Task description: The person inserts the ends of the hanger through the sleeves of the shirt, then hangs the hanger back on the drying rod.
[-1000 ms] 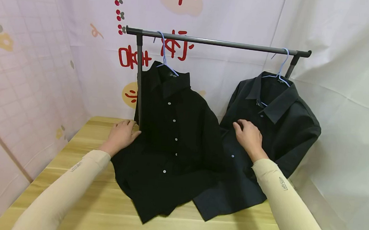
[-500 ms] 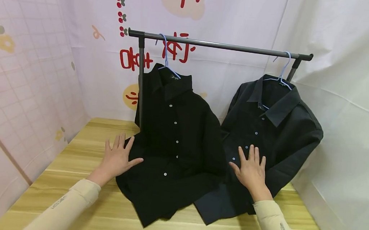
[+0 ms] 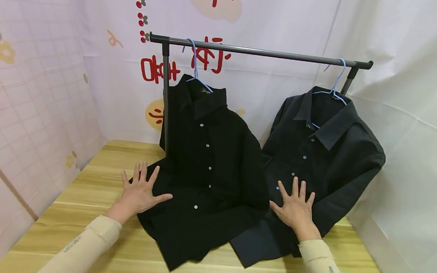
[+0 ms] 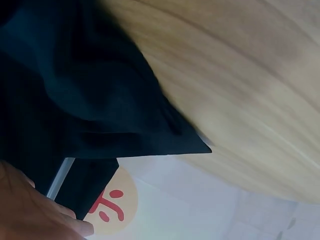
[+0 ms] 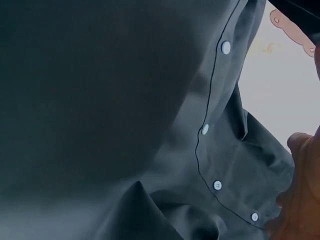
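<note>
A black button-up shirt (image 3: 225, 154) with pale buttons hangs on a light-blue hanger (image 3: 195, 68) at the left of the rack, its lower part draped over the table. To the right, a dark navy-grey shirt (image 3: 332, 162) hangs on a second blue hanger (image 3: 336, 83). My left hand (image 3: 139, 193), fingers spread, is over the black shirt's left edge. Spread likewise, my right hand (image 3: 295, 207) is over the lower front of the navy-grey shirt. Neither hand holds anything; whether they touch the cloth I cannot tell. In the right wrist view, the button placket (image 5: 217, 150) runs beside my hand.
A dark metal clothes rack (image 3: 263, 52) stands on the wood-grain table (image 3: 96, 169), its left post (image 3: 165, 106) beside the black shirt. White printed cloth (image 3: 111, 81) encloses the back and both sides.
Both hands have come down toward the table's front side, and their fingers, bent a second ago, are now spread. Over the last half second they moved only slightly. The shirts hang nearly the same.
</note>
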Demonstrator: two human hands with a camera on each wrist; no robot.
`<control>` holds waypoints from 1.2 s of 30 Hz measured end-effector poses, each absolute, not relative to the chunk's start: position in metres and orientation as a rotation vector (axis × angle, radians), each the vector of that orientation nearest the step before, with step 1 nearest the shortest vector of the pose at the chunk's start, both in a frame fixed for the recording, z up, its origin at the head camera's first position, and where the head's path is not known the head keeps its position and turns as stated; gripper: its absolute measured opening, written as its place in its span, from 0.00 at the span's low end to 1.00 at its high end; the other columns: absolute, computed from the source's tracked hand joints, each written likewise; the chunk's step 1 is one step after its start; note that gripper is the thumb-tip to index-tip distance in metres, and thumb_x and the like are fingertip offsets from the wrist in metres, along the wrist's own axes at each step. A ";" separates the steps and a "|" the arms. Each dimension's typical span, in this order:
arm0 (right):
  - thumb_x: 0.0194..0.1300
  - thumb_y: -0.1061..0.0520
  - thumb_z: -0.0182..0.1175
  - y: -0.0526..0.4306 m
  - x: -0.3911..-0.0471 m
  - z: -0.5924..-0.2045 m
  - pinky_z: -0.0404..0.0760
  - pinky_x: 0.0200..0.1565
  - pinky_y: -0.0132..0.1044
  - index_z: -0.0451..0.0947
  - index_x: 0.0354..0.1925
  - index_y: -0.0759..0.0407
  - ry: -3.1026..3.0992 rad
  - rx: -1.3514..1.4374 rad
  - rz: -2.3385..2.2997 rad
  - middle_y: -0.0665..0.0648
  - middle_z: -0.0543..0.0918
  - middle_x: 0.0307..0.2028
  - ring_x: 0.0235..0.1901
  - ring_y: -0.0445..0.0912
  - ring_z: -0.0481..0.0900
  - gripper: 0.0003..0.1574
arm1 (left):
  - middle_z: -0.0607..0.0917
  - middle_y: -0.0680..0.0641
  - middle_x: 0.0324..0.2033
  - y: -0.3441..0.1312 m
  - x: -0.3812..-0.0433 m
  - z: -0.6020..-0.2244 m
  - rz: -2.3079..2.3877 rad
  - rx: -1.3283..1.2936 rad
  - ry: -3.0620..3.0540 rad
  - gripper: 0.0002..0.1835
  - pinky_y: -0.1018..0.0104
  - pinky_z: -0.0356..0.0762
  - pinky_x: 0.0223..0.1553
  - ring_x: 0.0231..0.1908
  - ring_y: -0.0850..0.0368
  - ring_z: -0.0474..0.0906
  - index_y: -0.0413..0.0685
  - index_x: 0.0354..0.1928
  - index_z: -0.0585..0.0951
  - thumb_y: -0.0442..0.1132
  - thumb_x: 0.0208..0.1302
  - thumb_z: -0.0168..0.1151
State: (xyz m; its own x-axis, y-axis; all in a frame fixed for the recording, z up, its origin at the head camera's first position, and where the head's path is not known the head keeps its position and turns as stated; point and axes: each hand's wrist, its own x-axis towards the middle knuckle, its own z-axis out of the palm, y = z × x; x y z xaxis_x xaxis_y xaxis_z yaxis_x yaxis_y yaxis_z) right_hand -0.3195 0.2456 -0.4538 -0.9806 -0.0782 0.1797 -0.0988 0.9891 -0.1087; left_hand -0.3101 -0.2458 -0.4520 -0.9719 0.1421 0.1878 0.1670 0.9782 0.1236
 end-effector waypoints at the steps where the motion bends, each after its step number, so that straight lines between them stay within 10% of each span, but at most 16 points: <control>1: 0.67 0.29 0.54 0.245 -0.319 -0.452 0.29 0.63 0.74 0.54 0.77 0.53 -2.959 0.128 0.187 0.73 0.38 0.75 0.73 0.71 0.31 0.52 | 0.41 0.27 0.75 -0.246 -0.310 -0.453 -0.215 -0.233 -2.950 0.62 0.23 0.24 0.61 0.73 0.29 0.32 0.45 0.79 0.50 0.83 0.54 0.46; 9: 0.65 0.17 0.38 0.252 -0.319 -0.446 0.29 0.63 0.74 0.51 0.78 0.54 -2.985 0.099 0.224 0.75 0.40 0.75 0.72 0.73 0.33 0.60 | 0.42 0.28 0.75 -0.251 -0.308 -0.455 -0.211 -0.259 -2.925 0.61 0.24 0.23 0.61 0.74 0.29 0.33 0.45 0.78 0.51 0.82 0.55 0.47; 36: 0.63 0.16 0.39 0.241 -0.311 -0.429 0.31 0.63 0.74 0.51 0.77 0.56 -2.943 0.136 0.227 0.75 0.43 0.75 0.72 0.73 0.34 0.62 | 0.42 0.28 0.75 -0.253 -0.306 -0.448 -0.183 -0.294 -2.948 0.62 0.25 0.23 0.62 0.74 0.30 0.33 0.45 0.78 0.52 0.83 0.54 0.47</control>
State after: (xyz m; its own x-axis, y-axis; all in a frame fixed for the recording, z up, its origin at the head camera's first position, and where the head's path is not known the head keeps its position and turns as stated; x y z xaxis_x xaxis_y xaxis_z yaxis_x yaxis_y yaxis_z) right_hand -0.3112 0.2411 -0.4294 -0.9783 -0.0769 0.1924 -0.1054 0.9841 -0.1428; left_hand -0.3058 -0.2526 -0.4483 -0.9656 0.1848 0.1830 0.2060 0.9729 0.1046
